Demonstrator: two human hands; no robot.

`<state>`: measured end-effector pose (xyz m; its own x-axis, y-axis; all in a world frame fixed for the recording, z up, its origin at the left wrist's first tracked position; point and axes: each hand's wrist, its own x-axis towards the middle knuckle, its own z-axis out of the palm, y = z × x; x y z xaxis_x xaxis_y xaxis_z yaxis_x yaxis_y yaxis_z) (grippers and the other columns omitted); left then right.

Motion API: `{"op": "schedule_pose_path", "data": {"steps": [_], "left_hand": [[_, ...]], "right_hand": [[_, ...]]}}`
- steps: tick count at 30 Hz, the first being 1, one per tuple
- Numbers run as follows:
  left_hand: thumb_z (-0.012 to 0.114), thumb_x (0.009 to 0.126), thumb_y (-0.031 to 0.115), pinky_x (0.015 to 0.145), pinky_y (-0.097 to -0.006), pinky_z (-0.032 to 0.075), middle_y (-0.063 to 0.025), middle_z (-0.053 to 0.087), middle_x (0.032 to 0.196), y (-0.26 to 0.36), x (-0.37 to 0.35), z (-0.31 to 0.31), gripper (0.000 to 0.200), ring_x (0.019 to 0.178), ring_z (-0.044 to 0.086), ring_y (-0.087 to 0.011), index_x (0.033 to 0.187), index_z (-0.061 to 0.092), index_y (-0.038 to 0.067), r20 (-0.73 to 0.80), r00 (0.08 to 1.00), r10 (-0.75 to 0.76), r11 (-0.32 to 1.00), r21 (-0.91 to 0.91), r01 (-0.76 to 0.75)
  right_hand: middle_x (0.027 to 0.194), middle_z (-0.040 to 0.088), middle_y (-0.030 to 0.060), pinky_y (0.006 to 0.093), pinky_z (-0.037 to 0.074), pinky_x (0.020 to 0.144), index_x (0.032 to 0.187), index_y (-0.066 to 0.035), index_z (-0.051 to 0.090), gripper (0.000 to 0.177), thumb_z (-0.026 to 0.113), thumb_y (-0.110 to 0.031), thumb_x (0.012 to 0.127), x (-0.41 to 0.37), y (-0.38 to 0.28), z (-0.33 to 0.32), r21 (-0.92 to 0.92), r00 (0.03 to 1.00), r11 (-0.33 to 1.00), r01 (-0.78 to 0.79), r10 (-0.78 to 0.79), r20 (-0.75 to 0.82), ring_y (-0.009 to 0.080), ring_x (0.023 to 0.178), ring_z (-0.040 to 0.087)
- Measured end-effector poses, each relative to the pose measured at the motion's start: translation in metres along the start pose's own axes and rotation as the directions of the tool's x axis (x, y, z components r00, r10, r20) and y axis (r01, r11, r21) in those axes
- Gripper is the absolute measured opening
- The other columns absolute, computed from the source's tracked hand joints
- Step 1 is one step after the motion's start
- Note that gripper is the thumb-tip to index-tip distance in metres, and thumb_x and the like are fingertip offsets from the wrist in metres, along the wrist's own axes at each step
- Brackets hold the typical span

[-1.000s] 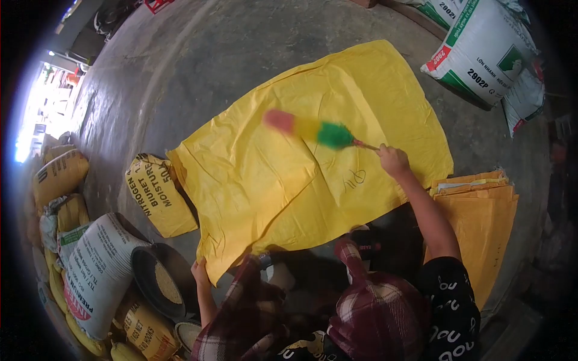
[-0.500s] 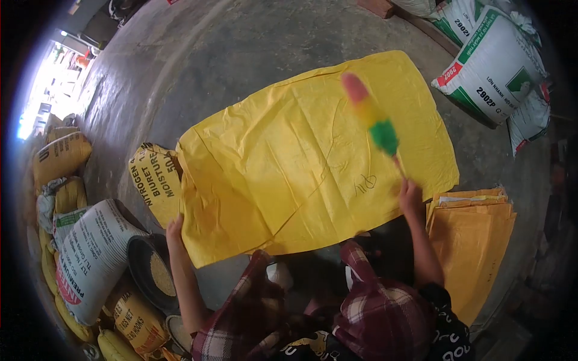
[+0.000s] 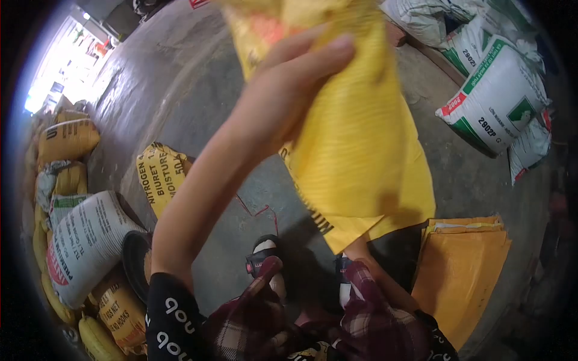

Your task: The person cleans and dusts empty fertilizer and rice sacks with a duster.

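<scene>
My left hand (image 3: 301, 72) is raised high in front of me, closed on the upper part of a yellow woven sack (image 3: 361, 138). The sack hangs down from it, blurred in places, with black print along its left edge. At the sack's lower end, my right hand (image 3: 358, 248) reaches in behind the fabric; its fingers are hidden. The feather duster is out of sight. Left of my forearm, another yellow sack with black lettering (image 3: 161, 174) lies on the floor.
A stack of folded orange-yellow sacks (image 3: 460, 271) lies at the right. Full white sacks (image 3: 497, 99) stand at the upper right. Filled sacks (image 3: 90, 240) and a dark basin (image 3: 135, 262) crowd the left. A thin red string (image 3: 259, 210) lies on the floor.
The yellow sack, spread flat before, has been lifted and folded over toward the right by my left hand. My right hand moved down to its lower edge, and the duster has gone from view.
</scene>
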<state>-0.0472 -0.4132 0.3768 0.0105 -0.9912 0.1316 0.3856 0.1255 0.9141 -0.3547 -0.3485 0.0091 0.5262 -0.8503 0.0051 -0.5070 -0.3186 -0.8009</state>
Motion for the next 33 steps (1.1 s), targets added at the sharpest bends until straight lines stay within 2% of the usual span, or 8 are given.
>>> {"op": "schedule_pose_path", "data": {"steps": [3, 5, 7, 10, 19, 24, 27, 33], "left_hand": [[0.053, 0.085, 0.021, 0.075, -0.0263, 0.048, -0.0095, 0.06, 0.097, -0.014, 0.015, 0.019, 0.032, 0.084, 0.06, -0.015, 0.107, 0.051, -0.002, 0.041, 0.998, 0.042, 0.999, -0.008, -0.042], [0.053, 0.085, 0.022, 0.074, -0.0255, 0.048, -0.0086, 0.061, 0.094, -0.028, 0.017, 0.023, 0.031, 0.083, 0.06, -0.0143, 0.106, 0.052, -0.001, 0.016, 1.0, 0.011, 0.999, -0.042, -0.01], [0.054, 0.085, 0.024, 0.072, -0.0245, 0.048, -0.007, 0.061, 0.091, -0.052, 0.021, 0.018, 0.031, 0.081, 0.059, -0.0127, 0.105, 0.053, -0.001, -0.008, 0.997, -0.078, 0.996, 0.033, 0.078], [0.05, 0.087, 0.027, 0.069, -0.0239, 0.045, -0.0036, 0.06, 0.085, -0.108, 0.025, 0.007, 0.032, 0.076, 0.056, -0.0096, 0.105, 0.055, 0.001, -0.014, 0.977, -0.213, 0.943, 0.257, 0.21], [0.05, 0.083, 0.02, 0.081, -0.0303, 0.042, -0.0113, 0.06, 0.095, -0.238, -0.018, 0.026, 0.039, 0.091, 0.054, -0.0161, 0.119, 0.048, 0.005, 0.29, 0.913, -0.287, 0.925, 0.33, 0.186], [0.049, 0.082, 0.018, 0.081, -0.0298, 0.042, -0.013, 0.06, 0.095, -0.279, -0.037, 0.035, 0.05, 0.09, 0.055, -0.0197, 0.128, 0.036, 0.006, 0.328, 0.923, -0.201, 0.9, 0.434, 0.041], [0.047, 0.085, 0.021, 0.081, -0.0285, 0.043, -0.0134, 0.059, 0.1, -0.297, -0.053, 0.018, 0.049, 0.092, 0.055, -0.0198, 0.129, 0.034, 0.004, 0.32, 0.9, -0.295, 0.899, 0.412, 0.149], [0.054, 0.081, 0.017, 0.08, -0.0311, 0.044, -0.0157, 0.06, 0.096, -0.288, -0.11, -0.07, 0.031, 0.086, 0.058, -0.0226, 0.108, 0.054, 0.001, -0.208, 0.907, -0.367, 0.71, 0.567, 0.417]], "right_hand": [[0.09, 0.059, 0.0197, 0.0375, 0.043, 0.076, 0.094, 0.002, 0.055, 0.022, 0.05, -0.016, 0.082, 0.045, -0.07, 0.065, 0.153, 0.987, 0.976, 0.155, -0.144, -0.077, 0.0354, 0.089, 0.055], [0.107, 0.055, 0.0177, 0.0358, 0.037, 0.089, 0.109, 0.0, 0.051, 0.031, 0.049, -0.016, 0.083, 0.048, -0.051, 0.059, 0.233, 0.979, 0.961, -0.151, 0.112, 0.172, 0.0331, 0.106, 0.047], [0.078, 0.058, 0.0117, 0.0347, 0.046, 0.064, 0.096, -0.002, 0.054, 0.023, 0.048, -0.021, 0.086, 0.049, -0.017, 0.067, 0.179, 0.98, 0.98, -0.086, 0.115, -0.162, 0.0269, 0.074, 0.057], [0.055, 0.047, 0.0043, 0.0293, 0.037, 0.038, 0.09, -0.004, 0.055, 0.029, 0.048, -0.032, 0.085, 0.029, 0.001, 0.017, 0.573, 0.773, 0.563, -0.596, 0.594, 0.222, 0.0167, 0.044, 0.047], [0.042, 0.024, -0.0051, 0.0236, 0.019, 0.03, 0.085, -0.005, 0.053, 0.057, 0.028, -0.057, 0.087, 0.019, -0.027, -0.064, 0.92, 0.779, 0.231, -0.317, 0.617, 0.114, 0.0072, 0.031, 0.022], [0.05, 0.036, -0.0054, 0.0209, 0.024, 0.031, 0.091, -0.006, 0.052, 0.05, 0.032, -0.052, 0.088, 0.069, -0.104, -0.073, 0.976, 0.548, 0.093, -0.195, 0.836, 0.03, 0.0049, 0.033, 0.028], [0.05, 0.035, -0.0056, 0.02, 0.023, 0.031, 0.096, -0.004, 0.052, 0.041, 0.042, -0.043, 0.089, 0.049, -0.017, -0.095, 0.673, 0.842, 0.595, -0.44, 0.533, 0.08, 0.0039, 0.034, 0.028], [0.048, 0.03, -0.0068, 0.0216, 0.021, 0.032, 0.092, -0.001, 0.057, 0.035, 0.056, -0.034, 0.083, 0.079, -0.003, -0.087, 0.483, 0.72, 0.601, -0.636, 0.687, 0.093, 0.0034, 0.034, 0.026]]}}
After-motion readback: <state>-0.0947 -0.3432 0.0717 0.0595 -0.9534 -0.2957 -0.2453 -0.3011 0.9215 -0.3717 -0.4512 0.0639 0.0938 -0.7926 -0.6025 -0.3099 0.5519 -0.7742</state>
